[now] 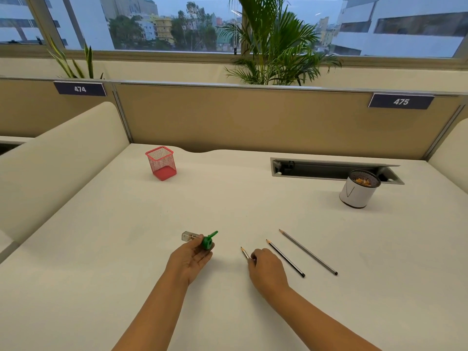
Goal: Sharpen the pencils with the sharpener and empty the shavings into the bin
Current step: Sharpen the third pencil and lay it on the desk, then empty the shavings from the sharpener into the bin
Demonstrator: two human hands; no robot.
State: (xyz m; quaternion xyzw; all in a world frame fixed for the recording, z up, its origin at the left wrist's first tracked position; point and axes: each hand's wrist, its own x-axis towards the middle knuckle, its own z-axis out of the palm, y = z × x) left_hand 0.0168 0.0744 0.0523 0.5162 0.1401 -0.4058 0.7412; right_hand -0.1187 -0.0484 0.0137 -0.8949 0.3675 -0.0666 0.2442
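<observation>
Pinching a pencil [244,253] near its tip, the right hand [267,271] keeps its fingers [253,258] closed on it low over the worktop [101,236]; the left hand [191,258] holds the sharpener [200,240], fingers curled narrowly around it. Two pencils [285,258] [307,252] lie just right of the right hand. A grip so near the tip could snap the point or miss the sharpener's hole. The bin [358,190] stands toward the far right corner, the red cup [161,163] toward the far left; the middle lies open.

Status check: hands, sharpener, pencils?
Left hand holds the green-and-clear plastic sharpener. Right hand is on the short pencil; two long grey pencils lie beside. White mesh bin unobstructed.
</observation>
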